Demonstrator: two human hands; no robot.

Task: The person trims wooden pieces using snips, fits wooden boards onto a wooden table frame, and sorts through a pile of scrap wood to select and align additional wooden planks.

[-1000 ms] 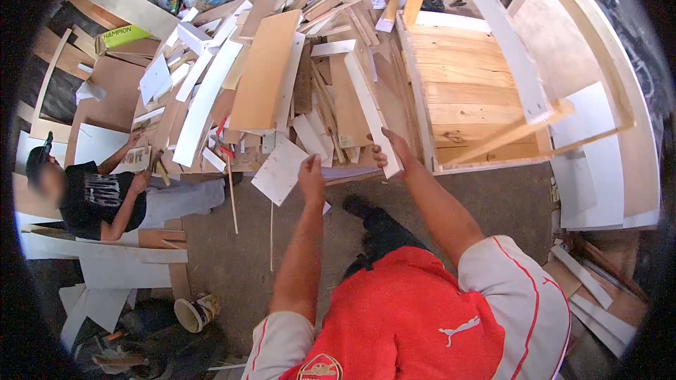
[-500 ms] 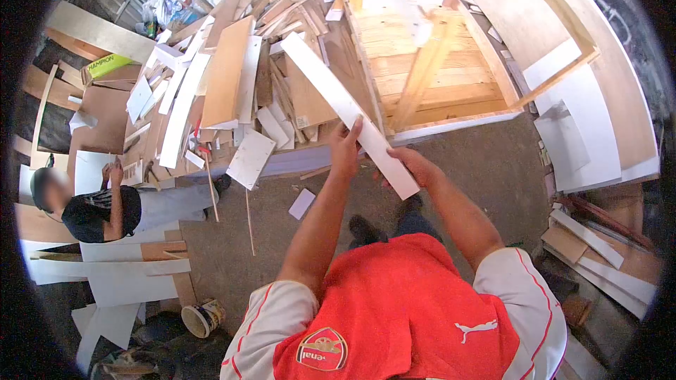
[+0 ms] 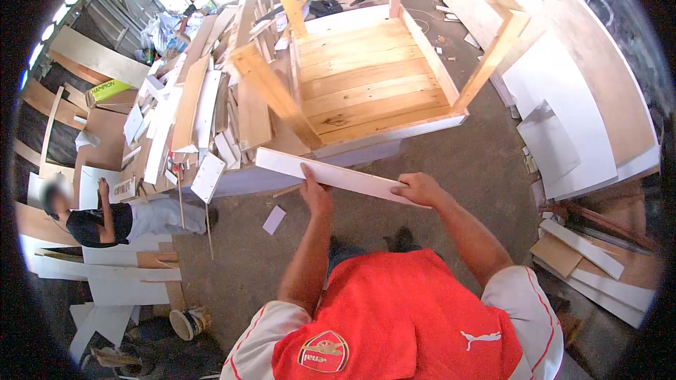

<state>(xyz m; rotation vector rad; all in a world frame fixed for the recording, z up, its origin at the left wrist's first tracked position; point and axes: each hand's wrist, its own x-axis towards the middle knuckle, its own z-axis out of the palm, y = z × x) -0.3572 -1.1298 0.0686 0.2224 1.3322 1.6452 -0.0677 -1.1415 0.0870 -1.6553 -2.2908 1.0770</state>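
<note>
A long white board (image 3: 352, 177) is held crosswise in front of me, its left end slightly higher than its right. My left hand (image 3: 315, 191) is closed around it left of the middle. Near the right end, my right hand (image 3: 420, 188) grips it with the thumb on top. Just beyond the board stands a wooden table frame (image 3: 380, 70), upside down with its legs pointing up. The board's left end appears close to the frame's near left corner; I cannot tell whether they touch.
A pile of offcuts (image 3: 204, 98) covers the bench at left. Another person (image 3: 105, 222) stands at the far left. Large white panels (image 3: 563, 91) lean at right, with stacked boards (image 3: 584, 250) below. A bucket (image 3: 186, 324) and a small white piece (image 3: 274, 219) are on the floor.
The white board has swung from a steep slant to nearly level, and both hands have turned with it. My view has shifted right, bringing more of the table frame into sight.
</note>
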